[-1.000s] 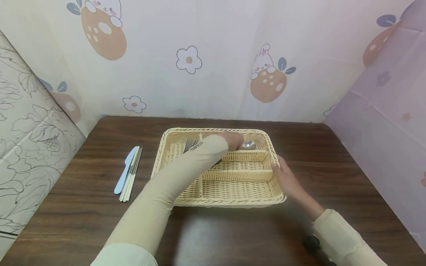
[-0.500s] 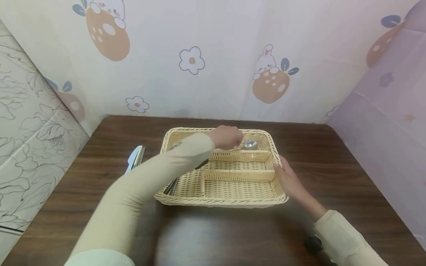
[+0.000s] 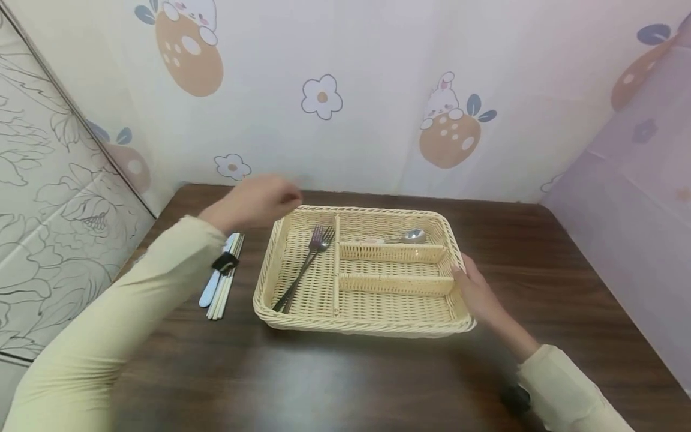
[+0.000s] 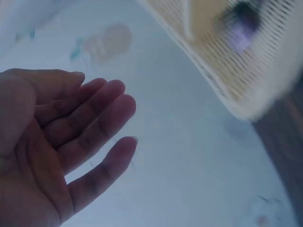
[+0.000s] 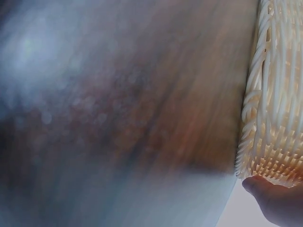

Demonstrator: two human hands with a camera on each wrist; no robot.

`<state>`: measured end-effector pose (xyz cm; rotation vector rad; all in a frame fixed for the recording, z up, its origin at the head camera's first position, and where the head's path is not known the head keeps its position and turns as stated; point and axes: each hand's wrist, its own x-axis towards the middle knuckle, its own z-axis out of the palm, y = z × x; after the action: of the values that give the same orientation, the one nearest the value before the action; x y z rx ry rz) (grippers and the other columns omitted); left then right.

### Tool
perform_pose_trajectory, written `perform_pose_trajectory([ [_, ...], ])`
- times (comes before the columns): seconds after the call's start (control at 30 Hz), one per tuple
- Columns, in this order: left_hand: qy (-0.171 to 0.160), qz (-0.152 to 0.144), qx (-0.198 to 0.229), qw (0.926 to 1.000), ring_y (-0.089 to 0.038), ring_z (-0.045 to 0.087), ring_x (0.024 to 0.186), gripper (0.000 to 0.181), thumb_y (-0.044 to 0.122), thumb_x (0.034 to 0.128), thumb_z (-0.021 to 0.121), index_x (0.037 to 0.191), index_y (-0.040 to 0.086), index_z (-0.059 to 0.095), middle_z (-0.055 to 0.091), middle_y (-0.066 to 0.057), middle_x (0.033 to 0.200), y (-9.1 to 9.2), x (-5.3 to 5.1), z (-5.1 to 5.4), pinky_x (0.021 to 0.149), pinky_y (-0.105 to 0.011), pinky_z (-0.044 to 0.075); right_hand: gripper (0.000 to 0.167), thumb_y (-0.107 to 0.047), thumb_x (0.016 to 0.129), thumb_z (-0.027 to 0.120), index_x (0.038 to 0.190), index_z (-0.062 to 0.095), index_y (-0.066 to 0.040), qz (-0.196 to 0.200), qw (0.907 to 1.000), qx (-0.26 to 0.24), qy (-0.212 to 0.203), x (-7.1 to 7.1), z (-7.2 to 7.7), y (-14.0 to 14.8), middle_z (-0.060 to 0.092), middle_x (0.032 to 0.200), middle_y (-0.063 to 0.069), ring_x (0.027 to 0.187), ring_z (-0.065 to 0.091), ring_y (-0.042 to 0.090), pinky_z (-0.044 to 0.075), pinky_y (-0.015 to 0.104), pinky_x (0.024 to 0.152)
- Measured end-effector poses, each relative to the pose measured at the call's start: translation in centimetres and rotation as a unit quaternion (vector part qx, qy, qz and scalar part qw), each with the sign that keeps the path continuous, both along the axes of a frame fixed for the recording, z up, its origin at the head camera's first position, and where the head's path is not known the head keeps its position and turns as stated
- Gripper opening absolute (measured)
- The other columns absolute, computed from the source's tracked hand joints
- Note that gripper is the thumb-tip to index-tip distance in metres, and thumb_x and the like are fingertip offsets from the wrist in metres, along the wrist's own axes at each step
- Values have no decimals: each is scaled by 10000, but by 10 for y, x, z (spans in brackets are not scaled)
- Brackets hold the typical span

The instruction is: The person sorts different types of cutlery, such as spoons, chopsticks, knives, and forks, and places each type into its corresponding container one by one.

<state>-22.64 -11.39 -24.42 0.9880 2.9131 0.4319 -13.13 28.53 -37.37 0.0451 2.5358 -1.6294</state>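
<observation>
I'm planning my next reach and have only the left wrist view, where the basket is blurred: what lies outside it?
Observer: A light blue knife and several chopsticks lie side by side, to the left of the basket in the head view.
Operator: Is anything holding the basket?
Observer: Yes, the right grip holds its right end.
Operator: And is there a spoon in it?
Observer: Yes, the head view shows a spoon in the rear right compartment, with its bowl toward the right.
</observation>
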Motion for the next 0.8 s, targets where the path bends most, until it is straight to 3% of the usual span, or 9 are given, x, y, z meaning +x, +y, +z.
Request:
perform_pose_trajectory([
  [0.13,-224,811,117,9964,-188,613,796,196,192,938,572,1018,86,715,683,-47,964,-44,1,-22,755,-441,490,563,-268,1050,237,1515,1,-56,20,10000,-18,-19,0,0,0,354,1310,362,867,634,336,540,395,716],
  [0.3,-480,1234,-108,9911,-204,631,769,178,136,922,591,1003,27,706,689,-89,932,-89,2,-65,695,-460,511,564,-272,1050,230,1515,-6,-57,18,10000,-27,-24,0,-1,0,354,1305,373,850,641,337,546,396,697],
  [0.43,-844,1642,-313,9823,-209,607,715,184,122,900,604,973,-19,697,679,-99,865,-113,5,-91,643,-458,505,565,-271,1051,221,1514,-20,-56,55,10000,16,-58,0,-1,2,336,1325,369,867,637,337,543,392,708],
  [0.57,-1181,1951,-524,9722,-223,594,707,194,129,876,632,951,-37,696,676,-104,841,-127,8,-107,635,-471,493,569,-274,1050,216,1511,-32,-48,124,9999,57,-75,-1,0,2,302,1356,370,902,626,344,538,398,733],
  [0.8,-1538,2033,-601,9651,-191,554,642,215,160,886,626,956,-33,688,622,-37,733,-134,8,-120,556,-355,435,575,-292,1050,210,1511,-37,-52,133,9998,60,-94,-1,0,2,311,1346,369,881,636,328,541,395,726],
])
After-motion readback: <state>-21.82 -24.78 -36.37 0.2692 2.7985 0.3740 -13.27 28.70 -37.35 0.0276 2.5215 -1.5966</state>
